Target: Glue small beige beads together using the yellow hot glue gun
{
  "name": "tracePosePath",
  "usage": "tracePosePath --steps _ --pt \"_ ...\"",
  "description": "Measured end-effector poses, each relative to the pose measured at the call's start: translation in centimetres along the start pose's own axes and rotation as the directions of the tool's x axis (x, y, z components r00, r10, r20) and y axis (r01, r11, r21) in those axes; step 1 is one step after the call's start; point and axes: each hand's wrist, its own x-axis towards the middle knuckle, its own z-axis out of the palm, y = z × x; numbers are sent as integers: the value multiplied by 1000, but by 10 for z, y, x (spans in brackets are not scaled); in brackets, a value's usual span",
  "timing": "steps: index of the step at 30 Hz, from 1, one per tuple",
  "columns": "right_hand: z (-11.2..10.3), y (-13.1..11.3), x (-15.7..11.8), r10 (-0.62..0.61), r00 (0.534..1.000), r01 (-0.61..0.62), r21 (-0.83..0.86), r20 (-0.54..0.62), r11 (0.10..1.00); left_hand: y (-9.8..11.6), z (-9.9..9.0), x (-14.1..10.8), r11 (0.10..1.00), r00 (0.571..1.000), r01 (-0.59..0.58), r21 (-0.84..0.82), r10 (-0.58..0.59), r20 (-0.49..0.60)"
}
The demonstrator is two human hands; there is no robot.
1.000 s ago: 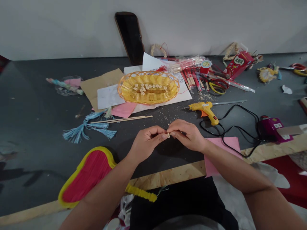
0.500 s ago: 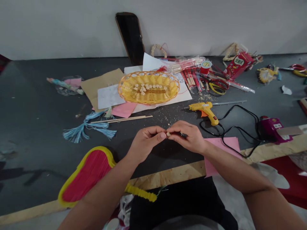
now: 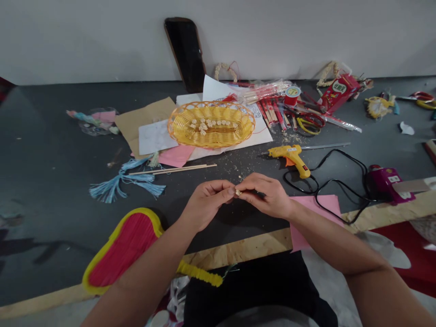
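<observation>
Between the fingertips of both hands sits a small cream-coloured, knobbly flower-like piece [image 3: 238, 193], partly covered by the fingers. My left hand [image 3: 207, 202] pinches it from the left with thumb and forefinger. From the right, the thumb and forefinger of my right hand [image 3: 264, 193] close on the same piece. Beyond the hands, a yellow woven basket [image 3: 177, 134] holds several similar pale pieces [image 3: 213, 123]. Pale crumbs are scattered on the dark table [image 3: 61, 181] just past my fingers. Two thin wooden sticks [image 3: 184, 169] lie left of them.
A yellow glue gun [image 3: 296, 159] with a black cable lies right of my hands. Pink paper [image 3: 316, 206] lies under my right forearm; a red-and-yellow fan-shaped piece [image 3: 126, 245] by my left. Blue tassels [image 3: 119, 184], scissors [image 3: 309, 125] and a leaning phone [image 3: 185, 52] are farther off.
My right fingers have shifted slightly and drawn closer together around the small piece, which has turned or moved a little left. My left hand is almost unchanged.
</observation>
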Motion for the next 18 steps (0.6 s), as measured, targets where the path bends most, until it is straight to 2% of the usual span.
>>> tracePosePath --steps 5,18 --pt "-1 0 1 11 998 -13 -41 -59 999 -3 -1 1 1000 999 -17 -12 17 -31" --pt "0 1 -1 1 1000 -3 -73 -27 997 -3 -1 2 999 1000 -4 -53 3 -8"
